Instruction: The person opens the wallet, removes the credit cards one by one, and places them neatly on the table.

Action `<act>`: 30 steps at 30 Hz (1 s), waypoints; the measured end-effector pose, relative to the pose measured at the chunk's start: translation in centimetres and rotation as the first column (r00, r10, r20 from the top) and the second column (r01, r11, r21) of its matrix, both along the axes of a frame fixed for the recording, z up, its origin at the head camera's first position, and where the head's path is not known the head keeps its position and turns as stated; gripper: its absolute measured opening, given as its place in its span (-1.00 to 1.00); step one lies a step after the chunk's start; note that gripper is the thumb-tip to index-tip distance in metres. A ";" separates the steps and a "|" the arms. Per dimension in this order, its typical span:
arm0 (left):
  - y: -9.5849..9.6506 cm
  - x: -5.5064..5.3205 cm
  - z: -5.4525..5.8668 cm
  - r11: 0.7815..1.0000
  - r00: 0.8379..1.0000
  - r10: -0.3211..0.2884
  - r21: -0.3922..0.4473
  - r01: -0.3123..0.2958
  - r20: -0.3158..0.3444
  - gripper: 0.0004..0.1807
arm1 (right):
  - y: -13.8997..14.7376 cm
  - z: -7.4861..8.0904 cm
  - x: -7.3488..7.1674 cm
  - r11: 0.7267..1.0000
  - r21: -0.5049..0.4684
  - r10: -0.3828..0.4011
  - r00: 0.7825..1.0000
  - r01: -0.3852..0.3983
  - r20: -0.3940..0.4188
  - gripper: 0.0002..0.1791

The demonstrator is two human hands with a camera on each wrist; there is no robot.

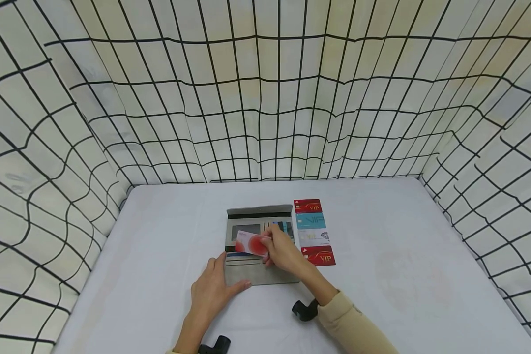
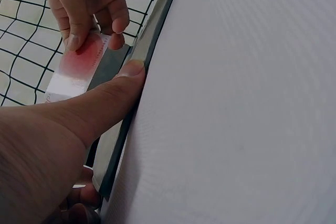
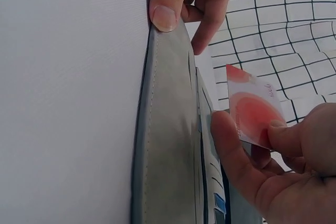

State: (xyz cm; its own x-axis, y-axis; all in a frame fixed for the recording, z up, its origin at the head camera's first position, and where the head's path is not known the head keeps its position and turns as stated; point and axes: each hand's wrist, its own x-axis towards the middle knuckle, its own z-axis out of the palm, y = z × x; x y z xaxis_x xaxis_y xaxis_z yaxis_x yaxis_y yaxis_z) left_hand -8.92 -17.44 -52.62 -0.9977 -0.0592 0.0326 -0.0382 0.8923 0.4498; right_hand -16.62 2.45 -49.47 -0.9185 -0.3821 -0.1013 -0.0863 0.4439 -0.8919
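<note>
A grey wallet [image 1: 261, 276] lies unfolded on the white table, with card slots and blue-toned cards showing inside. My right hand [image 1: 285, 251] pinches a white card with a red circle [image 1: 246, 241] between thumb and fingers, over the wallet's middle. In the right wrist view the card [image 3: 252, 111] is tilted above the slots. My left hand [image 1: 210, 290] rests at the wallet's near left corner. Its straight thumb presses on the near edge, and the other fingers lie along the left side. In the left wrist view the thumb [image 2: 113, 90] touches the wallet's rim [image 2: 110, 156].
Several cards lie in a column right of the wallet: a red VIP card [image 1: 307, 205], a teal one [image 1: 310, 221], a white one [image 1: 310, 238] and another red one [image 1: 320, 256]. Black wrist devices [image 1: 305, 310] sit at both wrists. Black grid netting [image 1: 279, 110] surrounds the table.
</note>
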 end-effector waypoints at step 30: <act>0.0 0.0 0.0 1.000 1.000 0.002 0.009 -0.002 0.008 0.16 | 2.3 0.2 1.6 0.993 0.019 -0.115 0.985 0.118 -0.126 -0.77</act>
State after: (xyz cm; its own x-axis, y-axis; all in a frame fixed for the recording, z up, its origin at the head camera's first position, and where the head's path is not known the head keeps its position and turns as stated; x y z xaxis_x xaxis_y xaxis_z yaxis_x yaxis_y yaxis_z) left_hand -8.94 -17.45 -52.58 -0.9978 -0.0615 0.0244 -0.0436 0.8884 0.4571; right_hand -15.05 4.76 -49.24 -0.9626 -0.2707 0.0078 -0.1422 0.4808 -0.8653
